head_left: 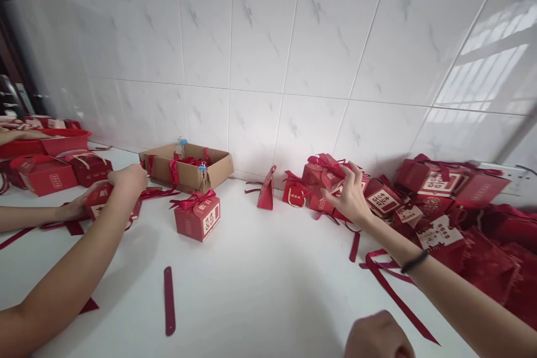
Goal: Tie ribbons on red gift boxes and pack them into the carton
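Note:
At the right, my right hand [350, 196], with a black band [414, 262] on its wrist, reaches into a row of red gift boxes by the wall. Its bent fingers and thumb are around a red gift box [322, 172] topped with a ribbon bow; the fingers partly cover the box. My left hand [380, 337] is closed at the bottom edge, cut off by the frame, so anything inside it is hidden. Standing apart on the white table [260, 285] is another bowed gift box [196, 219]. A small folded red piece [266, 190] stands upright near the wall.
On the left, a co-worker's hands [130, 182] hold a red box [98, 198]. A cardboard tray [218, 170] holds red ribbons. Red boxes and bags [474, 257] pile up at right. A loose ribbon [398, 296] and a dark red strip [169, 301] lie on the table.

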The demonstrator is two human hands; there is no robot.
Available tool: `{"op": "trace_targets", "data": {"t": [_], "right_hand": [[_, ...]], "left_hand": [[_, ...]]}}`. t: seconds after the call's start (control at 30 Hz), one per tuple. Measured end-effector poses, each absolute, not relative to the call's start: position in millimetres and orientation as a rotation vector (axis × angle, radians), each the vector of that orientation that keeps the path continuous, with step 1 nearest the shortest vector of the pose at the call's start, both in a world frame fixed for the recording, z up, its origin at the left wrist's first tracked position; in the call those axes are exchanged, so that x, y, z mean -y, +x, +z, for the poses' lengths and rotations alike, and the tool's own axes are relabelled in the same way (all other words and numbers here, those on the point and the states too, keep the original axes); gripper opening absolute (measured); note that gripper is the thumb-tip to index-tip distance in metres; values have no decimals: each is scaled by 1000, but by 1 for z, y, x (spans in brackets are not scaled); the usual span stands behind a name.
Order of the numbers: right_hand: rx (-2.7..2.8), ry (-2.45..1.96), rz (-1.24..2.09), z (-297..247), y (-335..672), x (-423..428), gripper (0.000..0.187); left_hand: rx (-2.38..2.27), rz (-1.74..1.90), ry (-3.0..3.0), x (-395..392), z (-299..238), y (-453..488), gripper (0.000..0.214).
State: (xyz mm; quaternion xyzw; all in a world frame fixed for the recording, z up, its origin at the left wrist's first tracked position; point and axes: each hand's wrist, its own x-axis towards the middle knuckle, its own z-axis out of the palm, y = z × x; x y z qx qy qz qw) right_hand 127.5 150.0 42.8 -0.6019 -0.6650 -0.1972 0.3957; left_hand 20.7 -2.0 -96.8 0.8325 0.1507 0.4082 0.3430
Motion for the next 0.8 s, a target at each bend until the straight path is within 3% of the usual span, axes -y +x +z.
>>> {"op": "trace_targets", "data": {"t": [0.1, 0.3, 0.43, 0.53, 0.63, 0.8], "right_hand": [[1808, -1303, -562, -3, 132, -87, 72], [1616, -1608, -260, -78, 130, -3, 62], [1475, -1712, -203, -70, 122, 16, 63], [1490, -1728, 101, -48, 114, 33, 62], [1474, -1696, 443, -31, 116, 48, 48], [1356, -1697, 455, -21, 142, 37, 34]], "left_hand": [[-243, 1343, 2083, -2, -98, 23, 14], [-41, 1636, 2128, -12, -75, 8, 14], [-230, 1678, 2114, -19, -62, -6, 15], [-618, 1639, 1907, -26, -57, -11, 21], [-942, 1516, 1633, -34, -53, -14, 28], [-1068, 1231, 1329, -55, -50, -17, 41]]}}
